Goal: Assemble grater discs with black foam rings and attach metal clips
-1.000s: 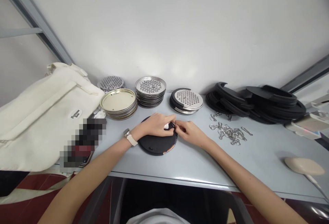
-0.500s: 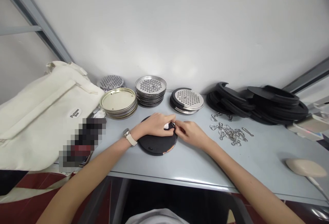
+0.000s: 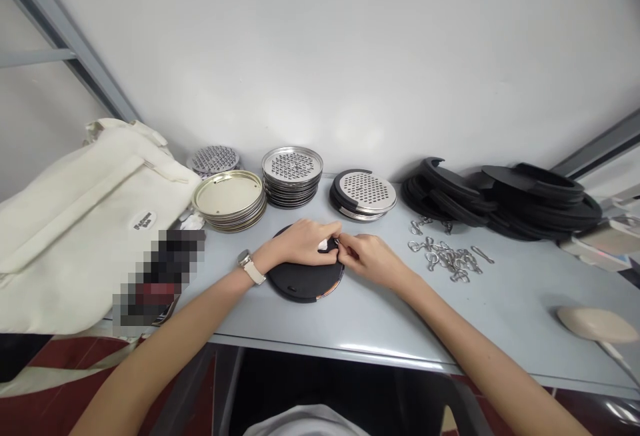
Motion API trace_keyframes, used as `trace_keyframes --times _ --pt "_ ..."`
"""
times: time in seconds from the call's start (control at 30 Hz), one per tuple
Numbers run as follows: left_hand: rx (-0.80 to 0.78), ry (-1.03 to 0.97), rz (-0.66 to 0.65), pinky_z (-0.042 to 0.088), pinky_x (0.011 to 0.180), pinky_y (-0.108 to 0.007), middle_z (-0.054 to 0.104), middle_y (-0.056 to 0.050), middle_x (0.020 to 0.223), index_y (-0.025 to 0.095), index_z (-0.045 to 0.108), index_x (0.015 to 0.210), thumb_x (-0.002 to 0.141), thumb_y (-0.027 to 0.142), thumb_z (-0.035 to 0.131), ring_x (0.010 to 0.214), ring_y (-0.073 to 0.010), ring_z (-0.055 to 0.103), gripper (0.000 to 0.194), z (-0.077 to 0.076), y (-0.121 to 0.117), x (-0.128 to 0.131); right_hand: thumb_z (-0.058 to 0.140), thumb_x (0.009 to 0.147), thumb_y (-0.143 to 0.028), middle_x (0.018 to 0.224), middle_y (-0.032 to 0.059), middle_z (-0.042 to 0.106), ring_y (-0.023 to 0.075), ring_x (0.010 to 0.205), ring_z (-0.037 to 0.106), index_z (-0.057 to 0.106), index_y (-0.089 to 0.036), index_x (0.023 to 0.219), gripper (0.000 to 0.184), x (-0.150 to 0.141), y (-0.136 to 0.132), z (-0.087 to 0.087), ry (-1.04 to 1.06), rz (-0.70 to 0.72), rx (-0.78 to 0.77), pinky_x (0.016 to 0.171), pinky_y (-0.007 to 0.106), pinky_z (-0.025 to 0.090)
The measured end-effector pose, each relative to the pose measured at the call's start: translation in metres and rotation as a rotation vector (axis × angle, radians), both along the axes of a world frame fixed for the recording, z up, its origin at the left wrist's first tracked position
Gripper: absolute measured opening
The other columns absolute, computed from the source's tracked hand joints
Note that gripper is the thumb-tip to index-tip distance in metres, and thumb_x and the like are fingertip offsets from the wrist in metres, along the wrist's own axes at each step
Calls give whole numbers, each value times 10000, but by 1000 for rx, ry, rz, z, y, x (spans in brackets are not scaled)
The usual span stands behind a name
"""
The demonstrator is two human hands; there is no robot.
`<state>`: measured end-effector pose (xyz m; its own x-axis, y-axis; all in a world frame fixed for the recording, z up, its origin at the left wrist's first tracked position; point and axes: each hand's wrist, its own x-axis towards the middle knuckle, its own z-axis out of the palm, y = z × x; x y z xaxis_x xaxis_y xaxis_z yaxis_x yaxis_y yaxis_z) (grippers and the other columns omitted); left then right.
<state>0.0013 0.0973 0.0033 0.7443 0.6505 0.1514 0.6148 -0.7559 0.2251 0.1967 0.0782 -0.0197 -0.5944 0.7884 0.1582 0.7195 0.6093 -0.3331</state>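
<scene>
- Disc [image 3: 300, 281]: we see black, orange streak at the rim.
- Graters [image 3: 293, 165]: silver, patterned with rows of holes.
- Lids [image 3: 227, 194]: pale gold.
- Clips [image 3: 451, 260]: silver.
- Covers [image 3: 543, 213]: plain black.
- Table [image 3: 390, 319]: we'd call it pale blue-grey.
- Bag [image 3: 85, 223]: cream; white oval label [image 3: 145, 221], dark lettering.

The left forearm [image 3: 170, 336] and right forearm [image 3: 465, 316] are bare and slender, each narrowing toward the wrist. Just behind the left hand [image 3: 303, 241] sits a watch [image 3: 245, 259] with a small silvery metal case, its face too small to read, on a broad, flat cream strap [image 3: 257, 274]. The right hand [image 3: 367, 257] is bare. At the near edge shows a pale grey-white garment [image 3: 305, 421], softly creased, with a rounded outline, mostly out of view.
</scene>
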Motion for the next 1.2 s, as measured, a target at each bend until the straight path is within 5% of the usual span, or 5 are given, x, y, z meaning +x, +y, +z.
trace_keyframes --times 0.43,1.2 --pt "-3 -4 -11 294 541 -263 603 19 692 209 476 907 828 358 492 594 -159 551 169 1 0 -1 380 895 -211 572 -28 475 89 478 352 486 -188 727 200 3 3 3 87 7 -165 521 222 250" --pt "-11 23 -18 298 543 -266 602 20 678 212 472 912 827 349 481 589 -164 557 162 2 1 -1 400 883 -193 547 -48 432 81 466 327 492 -188 722 185 4 4 2 122 24 -174 503 225 247"
